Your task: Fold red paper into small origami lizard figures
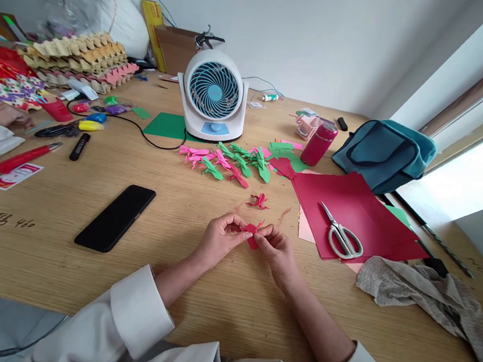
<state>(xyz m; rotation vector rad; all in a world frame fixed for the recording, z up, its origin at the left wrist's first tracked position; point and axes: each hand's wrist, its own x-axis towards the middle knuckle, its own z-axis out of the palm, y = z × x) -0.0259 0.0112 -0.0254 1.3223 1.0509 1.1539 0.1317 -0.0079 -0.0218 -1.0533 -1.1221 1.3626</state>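
A small piece of folded red paper [252, 229] is pinched between my two hands, a little above the wooden table. My left hand [225, 233] grips its left side with thumb and fingertips. On the other side my right hand [275, 246] holds it the same way. Thin folded points stick out at its upper right; parts of it are hidden behind my fingers. Just beyond lies a finished-looking red origami figure [258, 201] with thin legs. Farther back is a pile of green [244, 161] and pink origami figures [196, 155].
White-handled scissors [343, 237] rest on red paper sheets [353, 200] at the right, near a crumpled grey cloth [413, 290]. A black phone [115, 218] lies to the left. Behind the origami stand a white fan [214, 98], a red flask [318, 145] and a teal bag [381, 151].
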